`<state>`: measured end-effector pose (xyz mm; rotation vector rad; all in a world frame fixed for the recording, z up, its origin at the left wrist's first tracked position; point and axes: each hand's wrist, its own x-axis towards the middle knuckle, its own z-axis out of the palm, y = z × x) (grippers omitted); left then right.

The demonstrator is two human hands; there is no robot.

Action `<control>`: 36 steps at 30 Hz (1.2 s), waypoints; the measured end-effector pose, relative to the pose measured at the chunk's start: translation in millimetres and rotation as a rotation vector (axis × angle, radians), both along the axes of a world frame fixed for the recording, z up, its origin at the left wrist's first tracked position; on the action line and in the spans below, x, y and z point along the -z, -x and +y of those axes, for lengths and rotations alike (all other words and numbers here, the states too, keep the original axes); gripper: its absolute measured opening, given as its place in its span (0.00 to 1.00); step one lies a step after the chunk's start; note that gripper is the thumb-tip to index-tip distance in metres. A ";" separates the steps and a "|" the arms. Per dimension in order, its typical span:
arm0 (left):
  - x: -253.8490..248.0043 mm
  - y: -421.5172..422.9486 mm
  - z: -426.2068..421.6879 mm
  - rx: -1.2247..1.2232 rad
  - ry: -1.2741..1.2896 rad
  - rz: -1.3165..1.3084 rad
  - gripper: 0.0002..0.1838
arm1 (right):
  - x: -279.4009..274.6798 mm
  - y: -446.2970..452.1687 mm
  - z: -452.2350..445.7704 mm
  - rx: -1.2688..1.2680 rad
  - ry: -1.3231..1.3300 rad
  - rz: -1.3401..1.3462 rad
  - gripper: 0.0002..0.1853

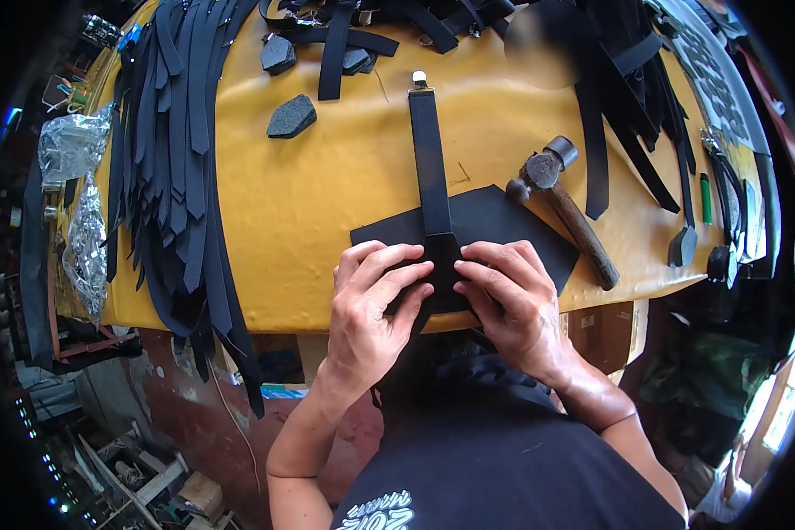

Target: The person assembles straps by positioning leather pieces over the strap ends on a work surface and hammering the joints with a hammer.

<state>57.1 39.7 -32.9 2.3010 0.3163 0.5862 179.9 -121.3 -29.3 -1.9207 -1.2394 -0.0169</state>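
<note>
A black strap [429, 159] with a metal clip [420, 81] at its far end lies upright down the middle of the yellow table. Its near end meets a dark piece [442, 256] over a flat black sheet [512, 221]. My left hand [373, 296] grips the left edge of this dark piece, fingers bent and pressed together at the tips. From the other side, my right hand [512, 296] pinches its right edge the same way. Beside the sheet, to the right, rests a hammer [579, 221] with a wooden handle.
Many black straps [181, 132] hang over the table [274, 203] at left. More straps [627, 97] lie at the back right. Dark angular pieces [291, 117] sit at upper left. A green object [706, 199] lies at right, crumpled silvery plastic [84, 230] at far left.
</note>
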 end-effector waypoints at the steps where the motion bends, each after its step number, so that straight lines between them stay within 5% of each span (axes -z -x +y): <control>1: 0.2 0.1 0.2 -0.001 0.003 -0.003 0.12 | 0.0 -0.4 -0.1 -0.003 0.000 -0.001 0.16; 36: -3.2 -1.7 -0.8 -0.022 -0.031 0.019 0.13 | 0.9 -4.5 -5.9 -0.085 0.007 0.030 0.21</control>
